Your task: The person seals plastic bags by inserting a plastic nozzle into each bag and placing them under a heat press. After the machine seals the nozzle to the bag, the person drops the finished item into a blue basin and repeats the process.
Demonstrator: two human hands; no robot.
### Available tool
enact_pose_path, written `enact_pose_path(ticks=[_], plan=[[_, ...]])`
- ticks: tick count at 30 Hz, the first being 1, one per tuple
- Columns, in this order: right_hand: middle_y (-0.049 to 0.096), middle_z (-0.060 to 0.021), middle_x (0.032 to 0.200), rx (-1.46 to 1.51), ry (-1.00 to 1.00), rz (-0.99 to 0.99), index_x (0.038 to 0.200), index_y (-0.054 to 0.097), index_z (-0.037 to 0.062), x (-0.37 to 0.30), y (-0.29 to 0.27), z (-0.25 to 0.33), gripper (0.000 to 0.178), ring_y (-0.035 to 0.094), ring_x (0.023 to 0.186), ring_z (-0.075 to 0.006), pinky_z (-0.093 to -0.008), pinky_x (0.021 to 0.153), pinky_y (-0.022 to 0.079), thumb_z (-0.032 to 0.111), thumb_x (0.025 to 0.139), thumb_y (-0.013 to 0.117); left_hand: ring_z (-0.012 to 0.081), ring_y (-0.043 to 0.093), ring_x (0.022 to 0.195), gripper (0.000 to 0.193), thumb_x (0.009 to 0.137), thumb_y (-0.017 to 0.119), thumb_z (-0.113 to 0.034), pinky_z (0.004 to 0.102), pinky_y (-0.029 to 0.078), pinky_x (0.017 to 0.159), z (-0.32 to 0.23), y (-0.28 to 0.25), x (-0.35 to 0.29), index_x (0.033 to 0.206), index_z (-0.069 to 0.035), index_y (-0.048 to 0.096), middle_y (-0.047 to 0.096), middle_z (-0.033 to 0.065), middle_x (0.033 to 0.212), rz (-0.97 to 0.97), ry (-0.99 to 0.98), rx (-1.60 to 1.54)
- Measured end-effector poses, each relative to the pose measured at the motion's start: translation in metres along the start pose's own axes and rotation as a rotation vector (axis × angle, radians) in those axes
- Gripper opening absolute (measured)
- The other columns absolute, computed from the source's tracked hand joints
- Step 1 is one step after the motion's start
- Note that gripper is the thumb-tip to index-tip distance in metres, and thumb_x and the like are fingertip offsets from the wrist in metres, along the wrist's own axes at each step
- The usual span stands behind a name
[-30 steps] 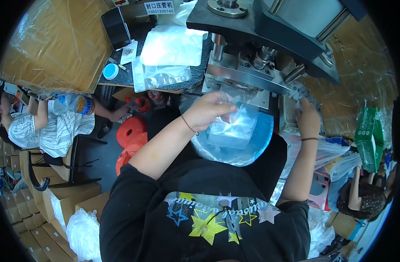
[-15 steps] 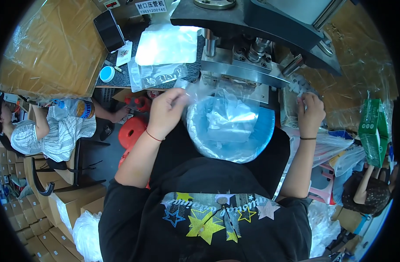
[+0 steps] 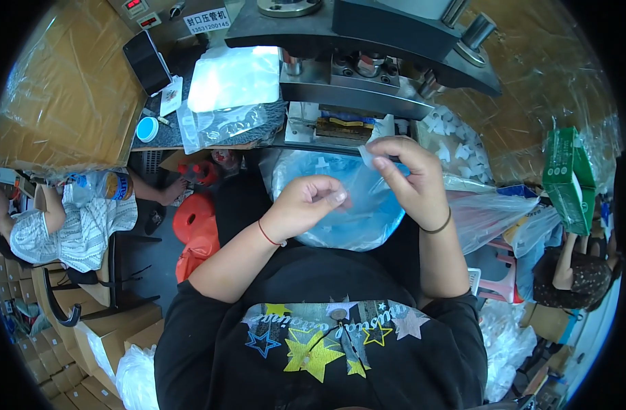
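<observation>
My right hand (image 3: 415, 179) is over the right side of a round basin lined with clear film (image 3: 354, 225). Its thumb and fingers pinch a small translucent white plastic piece (image 3: 365, 156). To the left, my left hand (image 3: 307, 208) hovers above the basin's near-left side, fingers curled and thumb against them. Whatever it holds, if anything, cannot be made out. A small white fitting (image 3: 322, 162) shows at the basin's far side. Just beyond lies the press's lower die (image 3: 344, 128), brown with a yellow strip, beneath the steel crossbar (image 3: 354, 99).
White plastic fittings (image 3: 456, 140) fill a tray right of the press. Left of it, white pouches (image 3: 234, 78) and clear bags (image 3: 224, 126) lie near a blue-lidded tub (image 3: 147, 129). One person sits at left, another at right. A red stool (image 3: 193, 222) stands at my left.
My right hand has come from the fittings tray to above the basin, bringing the small piece. My left hand has moved nearer me and rightward; the clear bag over the basin is gone. The view has shifted.
</observation>
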State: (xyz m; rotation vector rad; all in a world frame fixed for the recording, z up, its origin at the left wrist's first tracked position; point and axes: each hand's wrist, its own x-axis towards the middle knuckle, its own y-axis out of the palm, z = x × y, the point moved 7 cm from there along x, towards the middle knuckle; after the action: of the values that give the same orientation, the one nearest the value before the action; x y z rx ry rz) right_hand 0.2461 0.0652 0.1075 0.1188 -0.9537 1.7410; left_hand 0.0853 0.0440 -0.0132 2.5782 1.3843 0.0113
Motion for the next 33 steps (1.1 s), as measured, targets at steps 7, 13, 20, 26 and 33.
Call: enact_pose_path(ticks=[7,13,20,26,33], plan=[[0.063,-0.0121,0.096,-0.099,0.242,0.327,0.106,0.062,-0.0002,-0.011,-0.008,-0.013,0.015,0.062,0.087,-0.0258,-0.0323,0.078,0.049,0.005,0.096,0.053,0.0220,0.071,0.092,0.026,0.101,0.057,-0.021,0.0314,0.056,0.082,0.015,0.037,-0.004,0.115,0.000,0.063,0.071,0.0146,0.106,0.171,-0.289,-0.298],[0.062,-0.0187,0.109,-0.884,0.594,0.130,0.112,0.064,0.0055,-0.029,-0.076,-0.086,0.029,0.059,0.103,-0.0408,-0.0456,0.089,0.048,0.008,0.083,0.065,0.0206,0.071,0.093,0.023,0.093,0.065,-0.010,0.0293,0.057,0.078,0.025,-0.003,0.020,0.113,0.001,0.064,0.071,0.0136,0.105,0.057,-0.233,-0.354],[0.062,-0.0186,0.106,-0.808,0.540,0.088,0.110,0.065,0.0066,-0.060,-0.076,-0.137,0.028,0.060,0.100,-0.0395,-0.0452,0.085,0.048,0.006,0.082,0.067,0.0170,0.067,0.080,0.030,0.085,0.073,-0.008,0.0300,0.056,0.074,0.013,-0.047,0.040,0.109,0.001,0.058,0.066,0.0109,0.095,-0.208,-0.090,-0.293],[0.062,-0.0166,0.100,-0.793,0.338,-0.149,0.115,0.064,0.0053,-0.060,-0.088,-0.089,0.024,0.061,0.091,-0.0336,-0.0395,0.079,0.048,0.009,0.091,0.061,0.0429,0.044,0.129,0.060,0.091,0.065,-0.034,0.0487,0.039,0.104,-0.065,-0.143,-0.026,0.136,0.001,0.046,0.045,0.0304,0.138,-0.945,0.326,1.683],[0.063,-0.0165,0.093,-0.357,0.280,-0.075,0.102,0.060,0.0019,-0.043,-0.019,-0.043,0.012,0.063,0.086,-0.0337,-0.0388,0.076,0.049,0.010,0.095,0.056,0.0188,0.069,0.089,0.019,0.101,0.052,-0.012,0.0324,0.054,0.082,-0.041,-0.131,-0.048,0.108,0.000,0.065,0.070,0.0097,0.094,-0.663,0.176,0.538]])
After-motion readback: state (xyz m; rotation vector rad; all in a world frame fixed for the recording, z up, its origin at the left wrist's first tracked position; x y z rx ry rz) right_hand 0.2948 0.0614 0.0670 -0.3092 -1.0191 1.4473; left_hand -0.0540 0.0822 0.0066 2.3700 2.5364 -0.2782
